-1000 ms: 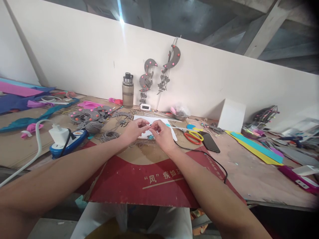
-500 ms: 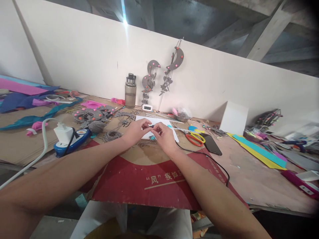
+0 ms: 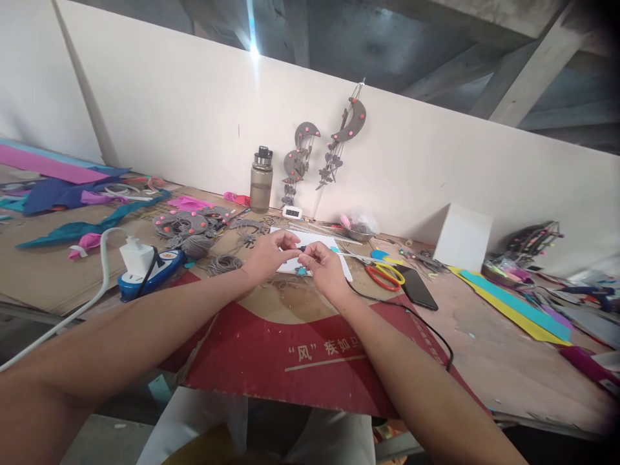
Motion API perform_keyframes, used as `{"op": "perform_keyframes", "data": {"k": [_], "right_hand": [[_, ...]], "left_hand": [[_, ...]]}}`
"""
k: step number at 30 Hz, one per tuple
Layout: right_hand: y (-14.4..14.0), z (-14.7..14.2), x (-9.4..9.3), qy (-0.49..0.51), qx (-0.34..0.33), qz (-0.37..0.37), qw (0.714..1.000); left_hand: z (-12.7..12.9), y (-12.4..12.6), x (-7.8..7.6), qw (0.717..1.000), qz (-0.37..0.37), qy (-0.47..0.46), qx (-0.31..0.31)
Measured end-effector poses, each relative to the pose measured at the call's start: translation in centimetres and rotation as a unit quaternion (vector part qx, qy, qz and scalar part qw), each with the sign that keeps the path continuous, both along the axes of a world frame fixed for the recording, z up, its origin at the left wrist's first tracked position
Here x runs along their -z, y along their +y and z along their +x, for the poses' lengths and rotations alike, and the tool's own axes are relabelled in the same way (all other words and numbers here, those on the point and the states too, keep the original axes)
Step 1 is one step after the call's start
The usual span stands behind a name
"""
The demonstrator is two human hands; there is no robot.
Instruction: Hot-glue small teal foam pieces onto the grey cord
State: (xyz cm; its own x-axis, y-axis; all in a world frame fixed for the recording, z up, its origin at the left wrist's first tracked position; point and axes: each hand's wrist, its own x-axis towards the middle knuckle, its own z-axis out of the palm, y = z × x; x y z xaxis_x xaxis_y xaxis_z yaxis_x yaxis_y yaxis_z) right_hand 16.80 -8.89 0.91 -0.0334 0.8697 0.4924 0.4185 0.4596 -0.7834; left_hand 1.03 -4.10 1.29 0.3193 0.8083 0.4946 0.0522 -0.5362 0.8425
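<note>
Small dark piece point(image 3: 301, 248) pinched in narrow fingertip grip between left hand point(image 3: 269, 255) and right hand point(image 3: 323, 270)

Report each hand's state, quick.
Left hand: fingertips pinched on a small dark craft piece.
Right hand: fingertips pinched on the same piece, above the white paper sheet.

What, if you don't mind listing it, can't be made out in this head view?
- The small dark piece pinched between the left hand and right hand: too small to identify.
- The clock display: too small to read.
- The red cardboard lettering: partly covered by the right forearm.
- The purple tool: cut off at the right edge.
</note>
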Motion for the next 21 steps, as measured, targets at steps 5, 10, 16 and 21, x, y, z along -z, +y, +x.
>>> {"op": "perform_keyframes", "data": {"k": [5,10,16,21], "right_hand": [[-1.0,-0.8,-1.2,0.055,-0.057,0.008,0.997],[-1.9,-1.6,-2.1,0.076,-0.129,-0.007,0.989],[-2.8,-1.9,-2.4,-0.034,-0.149,-0.020,0.988],[-2.3,-1.7,-2.1,0.018,-0.037,0.043,0.998]], "left_hand": [[0.8,-0.3,0.2,0.961,-0.181,-0.142,0.152],[0.9,-0.5,-0.3,0.933,-0.224,-0.191,0.207],[0.4,-0.2,-0.6,0.944,-0.228,-0.163,0.174],[0.6,-0.2,-0.6,0.942,-0.210,-0.189,0.181]]}}
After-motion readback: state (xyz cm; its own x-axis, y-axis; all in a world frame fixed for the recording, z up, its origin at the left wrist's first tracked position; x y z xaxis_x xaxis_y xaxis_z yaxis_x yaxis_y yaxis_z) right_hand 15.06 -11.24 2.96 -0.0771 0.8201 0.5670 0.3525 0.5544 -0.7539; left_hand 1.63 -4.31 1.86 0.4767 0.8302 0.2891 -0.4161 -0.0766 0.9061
